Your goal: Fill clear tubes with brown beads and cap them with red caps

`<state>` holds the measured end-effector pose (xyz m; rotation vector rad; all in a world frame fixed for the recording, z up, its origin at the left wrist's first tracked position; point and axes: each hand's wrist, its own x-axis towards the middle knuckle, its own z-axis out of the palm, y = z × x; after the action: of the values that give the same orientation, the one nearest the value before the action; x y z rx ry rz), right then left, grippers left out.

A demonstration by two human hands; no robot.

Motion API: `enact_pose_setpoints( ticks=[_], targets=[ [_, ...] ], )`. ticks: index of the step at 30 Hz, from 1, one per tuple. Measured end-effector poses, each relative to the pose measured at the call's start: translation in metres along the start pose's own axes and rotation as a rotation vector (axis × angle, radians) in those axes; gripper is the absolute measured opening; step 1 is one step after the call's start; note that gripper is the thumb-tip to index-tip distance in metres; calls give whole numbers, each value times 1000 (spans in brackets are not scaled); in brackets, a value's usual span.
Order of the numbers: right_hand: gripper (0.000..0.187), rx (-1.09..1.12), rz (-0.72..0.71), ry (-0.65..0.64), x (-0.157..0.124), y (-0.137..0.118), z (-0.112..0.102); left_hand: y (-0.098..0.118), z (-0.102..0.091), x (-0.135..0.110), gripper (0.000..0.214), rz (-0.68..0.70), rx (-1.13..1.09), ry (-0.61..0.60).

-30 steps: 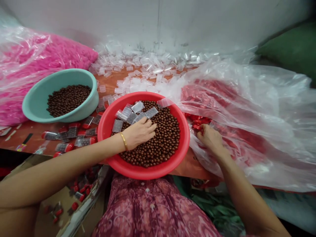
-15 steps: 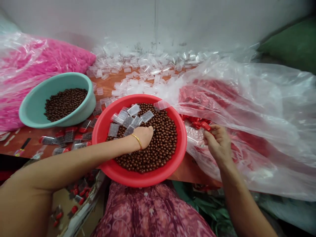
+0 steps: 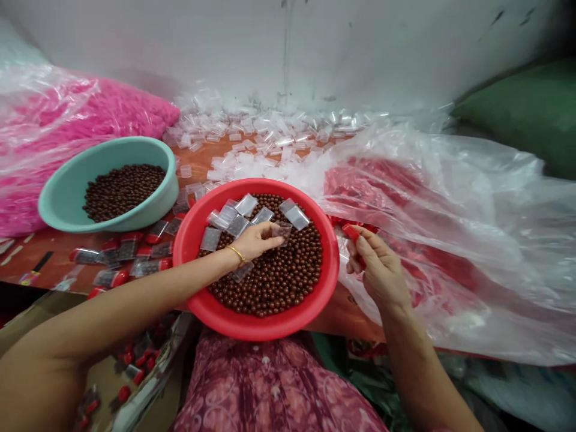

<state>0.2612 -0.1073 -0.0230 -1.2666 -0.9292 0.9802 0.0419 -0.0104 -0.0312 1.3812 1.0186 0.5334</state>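
Note:
A red basin (image 3: 330, 264) in front of me holds many small brown balls (image 3: 270, 294) and several clear plastic cases (image 3: 237, 225). Over the balls, my left hand (image 3: 258, 241) is closed on a small clear plastic case (image 3: 283, 233), pinched between thumb and fingers. Just right of the basin's rim, my right hand (image 3: 378, 261) pinches a small red plastic cap (image 3: 351, 233). Behind that hand lies a clear plastic bag (image 3: 450, 180) with a heap of red caps (image 3: 373, 180) in it.
A teal basin (image 3: 58, 204) with more brown balls stands at left, before a bag of pink pieces (image 3: 108, 108). Clear cases (image 3: 279, 129) are heaped along the wall. Filled red-capped cases (image 3: 130, 246) lie on the table; others sit in a cardboard box (image 3: 148, 384) below.
My left hand has lifted a case up from the balls. My right hand has drawn a red cap leftward from the bag, nearer the basin. Another case now lies at the basin's upper right.

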Motion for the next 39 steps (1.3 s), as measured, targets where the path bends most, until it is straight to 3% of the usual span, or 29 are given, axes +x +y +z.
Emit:
enact_pose_setpoints(
  ticks=[4, 9, 11, 14, 16, 18, 21, 24, 28, 31, 35, 39],
  targets=[
    [31, -12, -35, -109, -1, -8, 18, 4, -4, -13, 32, 151, -202, -101],
    [33, -145, -95, -200, 1, -8, 40, 10, -2, -26, 31, 142, -284, -206],
    [36, -171, -94, -216, 3, -5, 46, 14, -4, -30, 22, 71, -94, -188],
    [37, -152, -76, -207, 6, -1, 49, 21, -9, -36, 10, -123, 434, -176],
    [37, -110, -59, -204, 7, 1, 49, 25, -8, -35, 12, -261, 706, -237],
    [37, -83, -43, -211, 7, 1, 50, 25, -2, -29, 16, -364, 789, -313],
    [37, -68, -33, -216, 6, -1, 51, 21, 12, -14, 12, -412, 678, -305],
    [35, -35, -46, -207, 6, -1, 51, 15, 18, -2, 1, -364, 502, -223],
    [33, -2, -73, -175, 7, 1, 50, 13, 2, -1, 26, -247, 6, -205],
    [33, -12, -87, -175, 7, 2, 49, 16, -13, -9, 43, -135, -241, -281],
    [33, -24, -73, -192, 7, 0, 49, 20, -18, -25, 46, -36, -338, -349],
    [30, 83, 20, -206, 7, -7, 49, 22, -13, -34, 38, 34, -349, -330]
  ],
)
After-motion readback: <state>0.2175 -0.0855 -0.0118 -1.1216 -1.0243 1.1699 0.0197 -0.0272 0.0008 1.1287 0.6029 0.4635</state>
